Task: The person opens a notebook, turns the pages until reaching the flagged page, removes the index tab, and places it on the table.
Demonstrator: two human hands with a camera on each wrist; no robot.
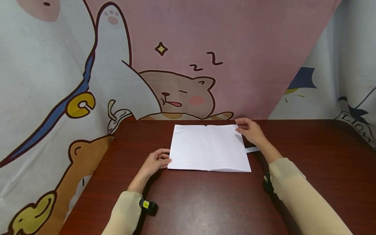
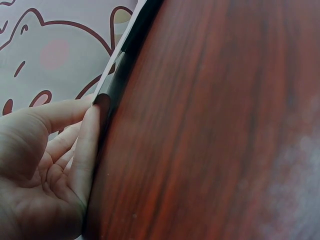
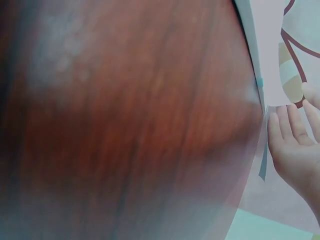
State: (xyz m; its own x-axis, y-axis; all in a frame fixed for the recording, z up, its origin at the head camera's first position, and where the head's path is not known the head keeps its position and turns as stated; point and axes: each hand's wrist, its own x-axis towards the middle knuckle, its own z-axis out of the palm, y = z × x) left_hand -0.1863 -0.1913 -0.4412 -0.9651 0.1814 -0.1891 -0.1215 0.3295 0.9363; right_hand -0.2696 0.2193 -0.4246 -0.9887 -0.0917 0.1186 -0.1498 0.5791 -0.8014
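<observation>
An open notebook [image 1: 189,147] with blank ruled pages lies on the table in the head view. My left hand [image 1: 155,162] pinches its left edge near the bottom corner, thumb on top and fingers at the side. The left wrist view shows the notebook's edge [image 2: 108,75] between that thumb and the fingers of my left hand [image 2: 47,165]. At the upper right corner is my right hand [image 1: 250,130], its fingers extended along the page edge. In the right wrist view the fingertips of my right hand [image 3: 295,145] are right at the page [image 3: 270,55].
A pale strip [image 1: 252,149] sticks out from under the notebook's right side. The dark red-brown wooden table [image 1: 188,199] has its far edge just behind the notebook. A cartoon-printed cloth [image 1: 249,58] hangs behind and beside it.
</observation>
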